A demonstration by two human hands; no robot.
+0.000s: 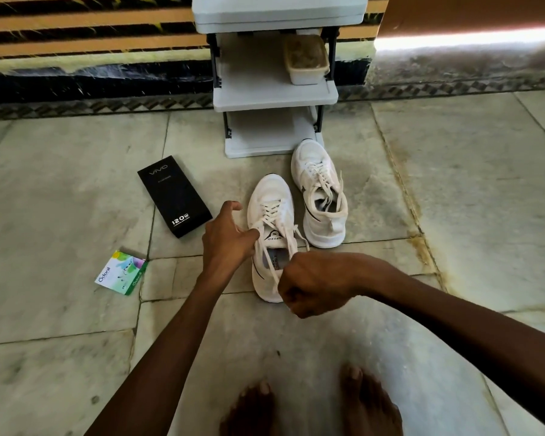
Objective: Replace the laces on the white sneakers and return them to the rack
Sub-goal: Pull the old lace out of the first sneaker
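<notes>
Step in hand, by judgement: lace work on near sneaker (271, 196), on floor beside its pair (320, 196) by rack (274, 92); L hand (230, 234) pinches lace (268, 261) at eyelets, R hand (315, 284) fisted round lace end; next: even pull, shoe steadied.

Two white sneakers (324, 228) upright, laces (269, 210) seemingly loose, near rack (265, 92).

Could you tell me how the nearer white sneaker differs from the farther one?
The nearer white sneaker with black trim is pinched by the left hand, and the right hand grips its white lace; the farther white sneaker stands untouched. The nearer one's lace is pulled taut toward the person; the farther one's lies slack. The farther one sits closer to the grey plastic rack than the nearer. Both point toes toward it.
</notes>
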